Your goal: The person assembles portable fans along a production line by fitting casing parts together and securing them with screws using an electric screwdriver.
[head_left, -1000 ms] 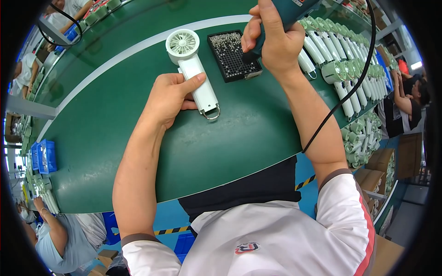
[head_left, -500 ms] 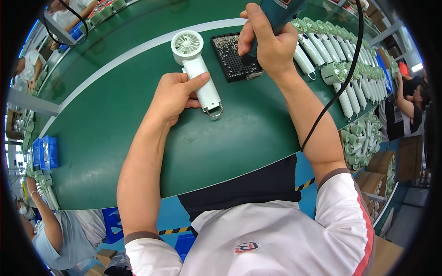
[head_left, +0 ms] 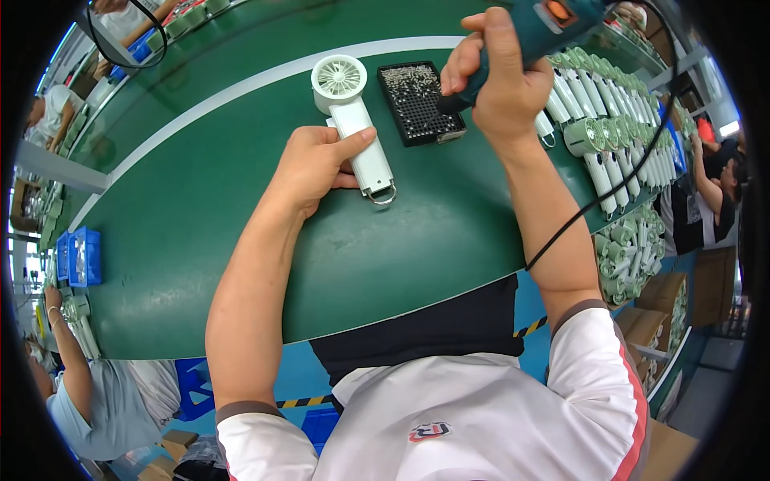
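A white handheld fan [head_left: 370,164] lies on the green table with its round slotted head away from me and a metal loop at its near end. My left hand [head_left: 314,164] is closed round the fan's handle, thumb on top. My right hand [head_left: 507,84] grips a dark teal electric screwdriver [head_left: 539,30], tilted so its nose points down and left. That nose is over the right edge of a black screw tray [head_left: 423,120], whose perforated surface carries many small screws, heaped toward the far end. The screwdriver's tip is hard to make out.
Rows of green-and-white fans [head_left: 605,132] stand at the right of the table, with more piled in a box [head_left: 630,256] below. The black cable [head_left: 597,200] crosses my right forearm. Blue bins [head_left: 83,256] sit at the left edge. Other people work on both sides.
My right hand and the screwdriver have shifted right and slightly down. The fan, the tray and my left hand appear a little further right in view; my left hand keeps its hold.
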